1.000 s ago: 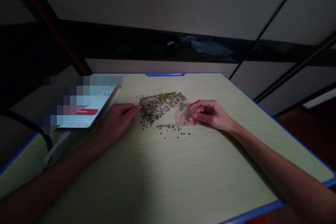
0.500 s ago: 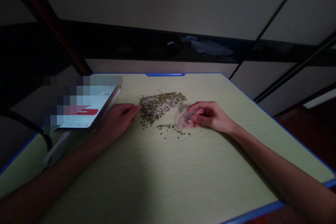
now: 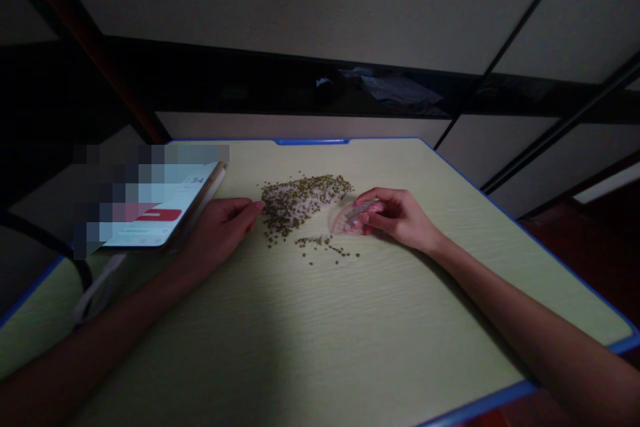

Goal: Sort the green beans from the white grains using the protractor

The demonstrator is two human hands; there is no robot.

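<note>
A pile of small green beans mixed with white grains (image 3: 303,199) lies on the table. My left hand (image 3: 226,223) rests at its left edge, fingers curled and thumb pressed to the forefinger; nothing shows between them. On the pile's right, my right hand (image 3: 395,217) is closed on a clear pink protractor (image 3: 345,220), pinched between thumb and fingers. The protractor's curved edge faces left, towards the pile, and my fingers hide its right part. Several loose green beans (image 3: 320,241) are scattered in front of the pile, near the protractor.
A lit phone or tablet (image 3: 145,230), partly blurred out, stands tilted left of my left hand, with a white cable (image 3: 100,283) below it. The pale table (image 3: 320,340) has a blue edge. Cabinet panels (image 3: 300,7) rise behind it.
My right hand and the protractor have shifted slightly away from me, and the protractor's angle has changed a little. My left hand and the pile look unchanged; the view has swung slightly.
</note>
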